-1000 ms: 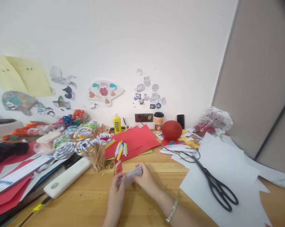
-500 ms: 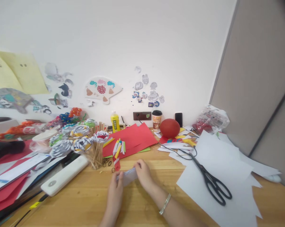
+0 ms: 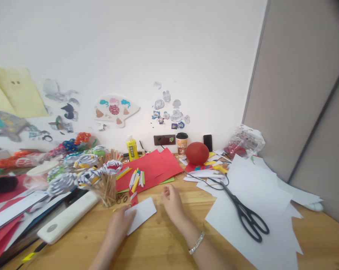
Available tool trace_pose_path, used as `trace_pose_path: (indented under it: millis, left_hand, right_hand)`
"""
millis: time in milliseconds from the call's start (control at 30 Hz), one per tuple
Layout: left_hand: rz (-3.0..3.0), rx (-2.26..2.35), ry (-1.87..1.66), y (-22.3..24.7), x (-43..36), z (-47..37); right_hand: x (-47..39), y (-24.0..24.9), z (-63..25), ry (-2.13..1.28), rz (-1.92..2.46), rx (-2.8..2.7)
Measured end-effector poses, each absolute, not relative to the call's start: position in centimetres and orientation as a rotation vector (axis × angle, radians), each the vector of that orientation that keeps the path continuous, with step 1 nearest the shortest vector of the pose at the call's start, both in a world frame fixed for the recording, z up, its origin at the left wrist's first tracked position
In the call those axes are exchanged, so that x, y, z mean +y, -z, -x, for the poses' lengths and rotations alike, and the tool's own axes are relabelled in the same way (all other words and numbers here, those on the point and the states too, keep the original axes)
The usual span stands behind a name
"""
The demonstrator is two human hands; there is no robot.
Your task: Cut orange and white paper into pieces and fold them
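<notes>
My left hand (image 3: 119, 222) grips a small white folded paper (image 3: 142, 214) by its left end, thumb on top. The paper is held low over the wooden table, its far corner free. To its right, my right hand (image 3: 171, 198) is apart from the paper, fingers curled in, with nothing visible in them. A silver bracelet (image 3: 196, 243) circles the right wrist. Beyond the hands lie strips of folded coloured paper (image 3: 135, 180) on red paper sheets (image 3: 155, 165). Close to the left hand are a few dark rubber bands (image 3: 122, 198).
Black scissors (image 3: 246, 213) rest on white paper sheets (image 3: 228, 228) at the right. A bundle of wooden sticks (image 3: 107, 189) and a white power strip (image 3: 69, 217) lie left. Along the wall stand a yellow bottle (image 3: 132, 149), a paper cup (image 3: 182, 144) and a red balloon (image 3: 197, 153).
My right hand has let go of the paper and is now apart from it. The left hand has moved left and tilted the paper flatter. The view has shifted slightly right.
</notes>
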State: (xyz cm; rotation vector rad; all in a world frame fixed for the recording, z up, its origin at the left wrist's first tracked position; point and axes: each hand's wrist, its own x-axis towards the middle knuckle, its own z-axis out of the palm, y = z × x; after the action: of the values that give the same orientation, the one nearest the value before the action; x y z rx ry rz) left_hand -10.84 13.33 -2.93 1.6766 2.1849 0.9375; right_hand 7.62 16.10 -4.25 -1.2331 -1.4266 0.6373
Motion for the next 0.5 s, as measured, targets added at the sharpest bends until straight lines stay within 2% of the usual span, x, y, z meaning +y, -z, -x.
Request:
trace_pose_path:
  millis: [333, 433, 500]
  left_hand:
    - [-2.396, 2.335, -0.314, 1.4, 11.6, 9.3]
    - [-2.518, 2.322, -0.299, 1.3, 12.1, 8.8]
    - [-2.587, 2.209, -0.421, 1.4, 12.5, 7.8]
  right_hand:
    - [13.3, 0.7, -12.9, -0.263, 1.391, -1.643]
    - [10.4, -0.2, -18.5, -0.116, 1.612, -1.589]
    - [8.5, 0.3, -22.9, 0.128, 2.062, -1.538]
